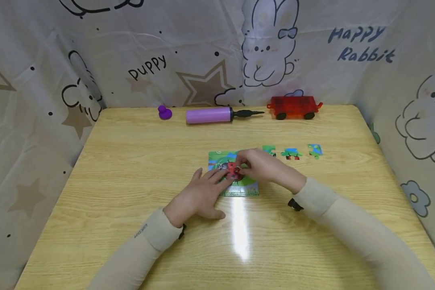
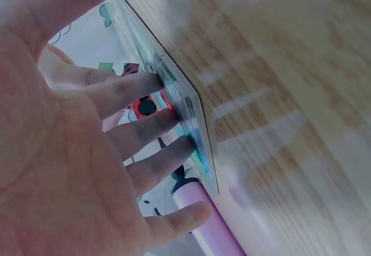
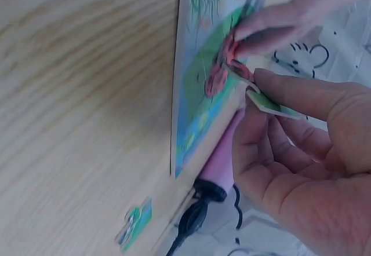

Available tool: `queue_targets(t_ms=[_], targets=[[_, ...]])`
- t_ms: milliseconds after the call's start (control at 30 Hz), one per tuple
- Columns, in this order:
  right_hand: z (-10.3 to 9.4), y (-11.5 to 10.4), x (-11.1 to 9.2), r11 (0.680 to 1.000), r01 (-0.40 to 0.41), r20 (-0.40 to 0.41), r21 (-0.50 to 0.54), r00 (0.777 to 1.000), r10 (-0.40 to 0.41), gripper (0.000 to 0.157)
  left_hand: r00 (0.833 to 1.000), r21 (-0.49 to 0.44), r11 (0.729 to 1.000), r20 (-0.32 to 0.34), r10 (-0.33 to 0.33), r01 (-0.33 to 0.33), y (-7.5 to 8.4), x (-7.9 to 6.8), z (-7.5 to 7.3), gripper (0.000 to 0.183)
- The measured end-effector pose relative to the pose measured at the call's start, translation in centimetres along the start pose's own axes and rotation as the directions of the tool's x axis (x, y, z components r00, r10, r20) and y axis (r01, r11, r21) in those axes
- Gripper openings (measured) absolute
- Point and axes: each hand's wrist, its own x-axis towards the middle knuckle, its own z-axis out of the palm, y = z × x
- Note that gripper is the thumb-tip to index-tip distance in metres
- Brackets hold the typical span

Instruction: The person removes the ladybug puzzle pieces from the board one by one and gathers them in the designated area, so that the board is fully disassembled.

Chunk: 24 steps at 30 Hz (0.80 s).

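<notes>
A ladybug jigsaw puzzle (image 1: 241, 191) lies flat on the table in front of me, its red ladybug partly covered by my hands. My left hand (image 1: 203, 195) rests on the puzzle's left side with fingers spread and straight; in the left wrist view its fingertips touch the puzzle face (image 2: 194, 108). From the right, my right hand (image 1: 259, 163) pinches a puzzle piece (image 3: 272, 106) between thumb and fingers. That piece, green and red, is held tilted over the ladybug, close to the left fingertips. Three loose puzzle pieces (image 1: 291, 153) lie beyond the right hand.
Along the table's back edge stand a small purple knob-shaped object (image 1: 164, 112), a purple hand pump (image 1: 209, 115) with a black nozzle, and a red toy wagon (image 1: 293, 107) with black wheels. Printed cloth (image 1: 188, 44) hangs around the wooden table (image 1: 130, 161).
</notes>
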Motion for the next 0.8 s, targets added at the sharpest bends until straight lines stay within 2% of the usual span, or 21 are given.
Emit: queue_targets(t_ms=[200,367,500,667,800], targets=[[-1.5,1.3,-1.7,0.999,-0.032,-0.041,0.040,0.999,0.034,0.009,1.000,-0.010,1.000,-0.002,-0.008,0.008,0.0,-0.1,0.3,0.105],[-3.0,3.5,-3.9,0.994,-0.058,-0.065,0.096,0.996,0.065,0.013,1.000,-0.013,1.000,-0.002,-0.015,0.015,0.0,-0.1,0.5,0.105],[-4.2,5.7,-6.1,0.988,-0.106,-0.069,0.116,0.991,0.115,0.017,1.000,-0.011,1.000,-0.002,-0.017,0.017,0.0,-0.2,0.6,0.105],[-5.6,8.4,-9.4,0.983,-0.135,-0.097,0.127,0.984,0.148,0.014,1.000,-0.008,1.000,-0.002,-0.015,0.015,0.1,-0.2,0.5,0.105],[-6.4,10.3,-11.6,0.976,-0.162,-0.090,0.146,0.980,0.176,0.015,1.000,-0.006,1.000,0.000,-0.008,0.008,0.1,-0.1,0.4,0.105]])
